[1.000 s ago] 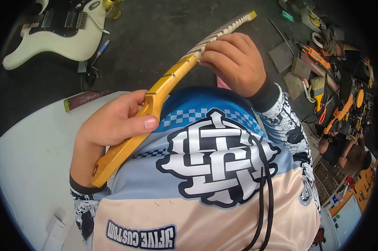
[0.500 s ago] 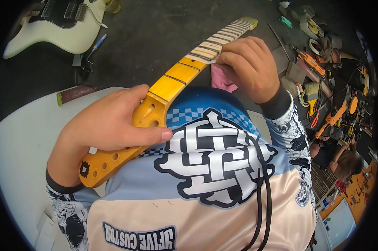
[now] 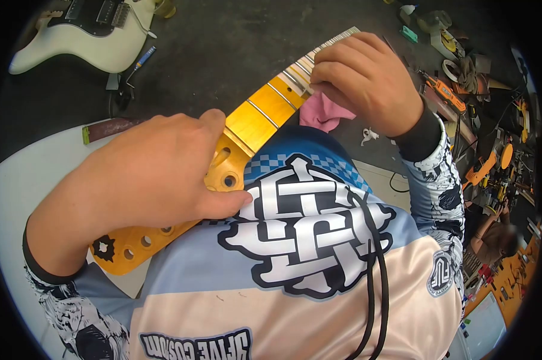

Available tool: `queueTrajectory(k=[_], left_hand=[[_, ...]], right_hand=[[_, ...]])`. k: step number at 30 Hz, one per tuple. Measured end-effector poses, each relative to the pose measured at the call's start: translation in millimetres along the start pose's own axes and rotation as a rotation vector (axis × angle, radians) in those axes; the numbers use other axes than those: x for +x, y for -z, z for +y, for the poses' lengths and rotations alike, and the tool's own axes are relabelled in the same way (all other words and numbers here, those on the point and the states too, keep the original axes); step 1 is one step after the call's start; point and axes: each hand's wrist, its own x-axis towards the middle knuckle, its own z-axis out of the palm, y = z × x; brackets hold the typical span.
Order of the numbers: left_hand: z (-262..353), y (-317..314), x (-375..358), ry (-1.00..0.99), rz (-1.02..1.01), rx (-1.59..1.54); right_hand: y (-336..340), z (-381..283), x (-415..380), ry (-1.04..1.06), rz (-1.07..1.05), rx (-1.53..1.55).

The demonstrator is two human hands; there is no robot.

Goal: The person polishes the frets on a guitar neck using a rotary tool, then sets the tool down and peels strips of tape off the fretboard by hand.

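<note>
The left hand [image 3: 145,174] stays clamped around the headstock end of the glossy yellow wooden guitar neck [image 3: 256,117], now rolled fretboard-up. The right hand [image 3: 367,75], fingers pinched together on the frets farther out, has slid outward; a pink cloth [image 3: 325,114] lies beneath it.

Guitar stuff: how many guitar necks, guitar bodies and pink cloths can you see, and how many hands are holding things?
Guitar neck: 1
Guitar body: 1
Pink cloth: 1
Hands holding the neck: 2, left hand and right hand
Total: 5
</note>
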Motion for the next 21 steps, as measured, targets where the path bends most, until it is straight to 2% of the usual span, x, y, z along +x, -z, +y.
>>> queueTrajectory(k=[6, 9, 12, 15, 21], left_hand=[[10, 0, -9, -0.067, 0.064, 0.078], [11, -7, -17, -0.162, 0.149, 0.122], [23, -3, -22, -0.108, 0.07, 0.157], [18, -16, -27, -0.255, 0.227, 0.22], [43, -12, -30, -0.231, 0.13, 0.347]], right_hand=[[6, 10, 16, 0.07, 0.039, 0.016], [7, 15, 27, 0.105, 0.042, 0.051], [10, 19, 33, 0.118, -0.018, 0.106], [11, 19, 42, 0.113, -0.066, 0.103], [15, 26, 49, 0.154, -0.103, 0.059]])
